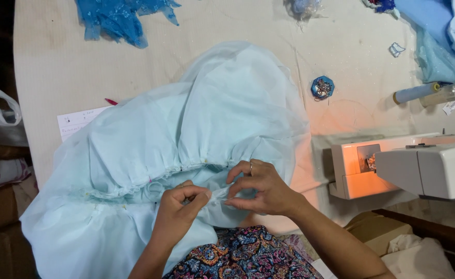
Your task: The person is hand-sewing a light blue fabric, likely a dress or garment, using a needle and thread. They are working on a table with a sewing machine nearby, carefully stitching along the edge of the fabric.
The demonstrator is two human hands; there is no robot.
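Nearest the camera, a patterned floral cloth (243, 256) covers the person's lap. Just above it the left hand (178, 204) is curled tight, its thumb and fingertips pinched on a gathered fold of the pale blue fabric (186, 134). The right hand (261, 188), a ring on one finger, faces it from the other side, fingers bent and nipping the same fold, so the two hands almost touch. The fabric lies heaped from the lap out over the cream table (46, 62), its gathered seam running leftward from the hands. Beside the right hand stands a white sewing machine (408, 168). Further off, a sheet of paper (77, 121) peeps from under the fabric, a small blue pincushion (322, 87) sits near the heap, and thread spools (418, 93) lie to the right. At the far edge rests a scrap of bright blue sequinned cloth (119, 18).
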